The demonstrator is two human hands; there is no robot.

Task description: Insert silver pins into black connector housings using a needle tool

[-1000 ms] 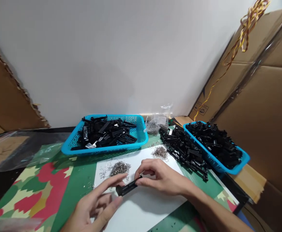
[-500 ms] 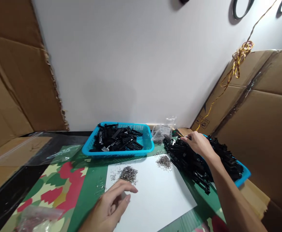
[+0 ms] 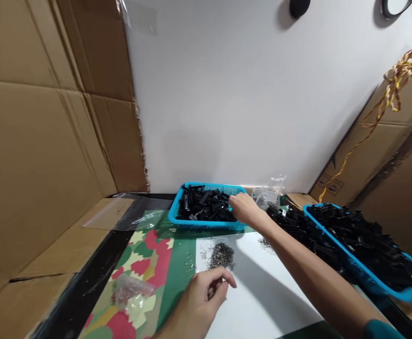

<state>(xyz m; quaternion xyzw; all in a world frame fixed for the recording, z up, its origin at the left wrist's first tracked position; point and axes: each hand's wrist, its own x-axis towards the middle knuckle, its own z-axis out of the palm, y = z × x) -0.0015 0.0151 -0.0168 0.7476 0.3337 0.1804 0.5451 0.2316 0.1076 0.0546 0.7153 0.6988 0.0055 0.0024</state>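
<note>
My right hand (image 3: 244, 209) reaches into the right end of a blue basket (image 3: 177, 217) filled with black plastic parts (image 3: 204, 208); its fingers curl down among the parts and what they hold is hidden. My left hand (image 3: 206, 296) rests at the near left edge of a white sheet (image 3: 262, 301), fingers loosely curled, fingertips just below a pile of small metal pieces (image 3: 220, 254). I see nothing between those fingers.
A second blue basket (image 3: 368, 282) of black parts stands at the right, with a loose heap of black parts (image 3: 305, 230) beside it. A clear bag (image 3: 267, 197) lies behind; a small bag (image 3: 130, 289) lies on the patterned mat. Cardboard walls stand left and right.
My right hand set the black part down at the right heap, then swung left into the far basket. My left hand stayed near the metal pile. The view turned left.
</note>
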